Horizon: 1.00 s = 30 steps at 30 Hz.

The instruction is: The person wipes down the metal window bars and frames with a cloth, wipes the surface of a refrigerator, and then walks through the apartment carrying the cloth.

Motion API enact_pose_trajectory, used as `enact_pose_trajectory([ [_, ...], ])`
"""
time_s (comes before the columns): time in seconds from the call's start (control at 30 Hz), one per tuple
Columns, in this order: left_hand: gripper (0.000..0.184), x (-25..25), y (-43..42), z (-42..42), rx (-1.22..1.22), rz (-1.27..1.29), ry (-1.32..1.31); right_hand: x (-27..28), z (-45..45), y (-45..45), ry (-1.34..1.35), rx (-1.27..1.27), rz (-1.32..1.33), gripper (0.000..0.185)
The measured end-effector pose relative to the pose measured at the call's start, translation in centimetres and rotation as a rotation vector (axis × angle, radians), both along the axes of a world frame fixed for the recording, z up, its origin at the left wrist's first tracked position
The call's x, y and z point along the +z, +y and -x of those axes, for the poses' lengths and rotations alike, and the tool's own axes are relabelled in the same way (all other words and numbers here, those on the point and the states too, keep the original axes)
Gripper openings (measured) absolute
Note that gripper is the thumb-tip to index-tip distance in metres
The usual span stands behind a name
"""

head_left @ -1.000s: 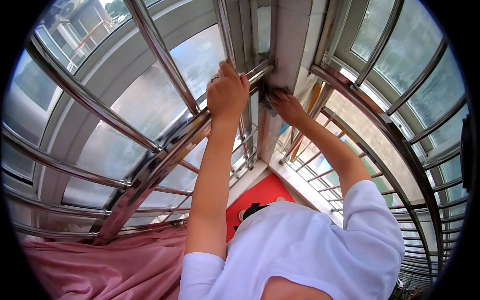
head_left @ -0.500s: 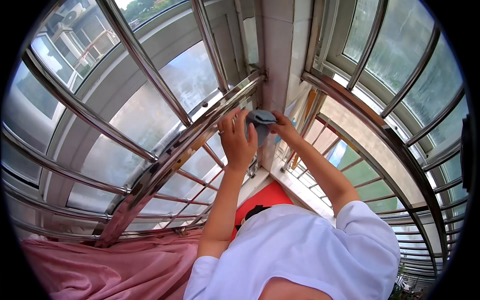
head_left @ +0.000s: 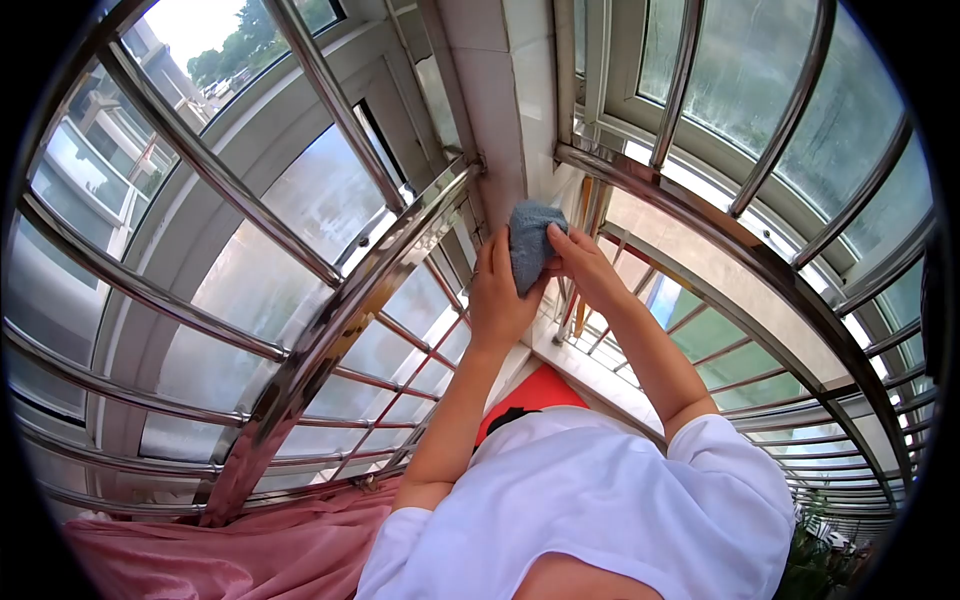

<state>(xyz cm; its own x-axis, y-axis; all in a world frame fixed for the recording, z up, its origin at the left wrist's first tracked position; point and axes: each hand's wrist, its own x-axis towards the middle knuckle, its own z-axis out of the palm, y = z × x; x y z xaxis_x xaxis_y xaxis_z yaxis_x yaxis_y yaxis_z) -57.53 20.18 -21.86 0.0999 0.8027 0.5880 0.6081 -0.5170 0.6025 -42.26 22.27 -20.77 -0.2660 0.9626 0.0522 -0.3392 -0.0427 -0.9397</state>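
A folded grey-blue cloth (head_left: 530, 240) is between my two hands, in front of the tiled corner pillar. My left hand (head_left: 500, 305) cups it from the left and below, with the fingers along its side. On the cloth's right edge, my right hand (head_left: 585, 263) grips with the thumb on top; its other fingers are partly hidden behind. The cloth looks thick, folded over into a compact pad.
Shiny metal rails (head_left: 340, 310) run along the left windows, and more rails (head_left: 700, 215) cross on the right. The tiled pillar (head_left: 490, 90) stands between them. Pink fabric (head_left: 230, 560) drapes at lower left; plants (head_left: 825, 550) show at lower right. Something red (head_left: 540, 390) lies below.
The cloth has turned and now shows a broader folded face. My left hand has shifted from open fingers beside it to cupping it. The view has also swung slightly to the right.
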Motion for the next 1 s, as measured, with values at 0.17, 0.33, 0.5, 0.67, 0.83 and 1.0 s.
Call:
enact_pose_trajectory([
  [0.17,0.063,-1.5,0.7,-0.8,-0.207,0.277,-0.257,0.2,-2.9,0.8,-0.202,-0.093,-0.238,0.038],
  [0.33,0.053,-0.9,1.7,-0.9,-0.29,0.429,-0.97,3.2,-4.7,0.3,-0.795,-0.49,-0.62,0.016],
  [0.5,0.057,0.7,6.0,-2.3,-0.064,0.035,-0.71,6.6,-6.2,2.4,-0.563,-0.801,-0.965,0.019],
  [0.67,0.068,3.4,9.7,-8.3,0.076,-0.222,-0.417,9.0,-4.8,4.3,-0.551,-0.607,-0.992,0.022],
  [0.83,0.065,11.7,12.0,-7.4,0.058,-0.593,-0.147,8.5,-6.4,5.3,-0.654,-0.616,-0.987,0.023],
  [1.0,0.049,10.4,14.0,-6.2,0.319,-0.802,0.388,7.2,-8.7,5.4,-0.636,-0.543,-0.943,0.023],
])
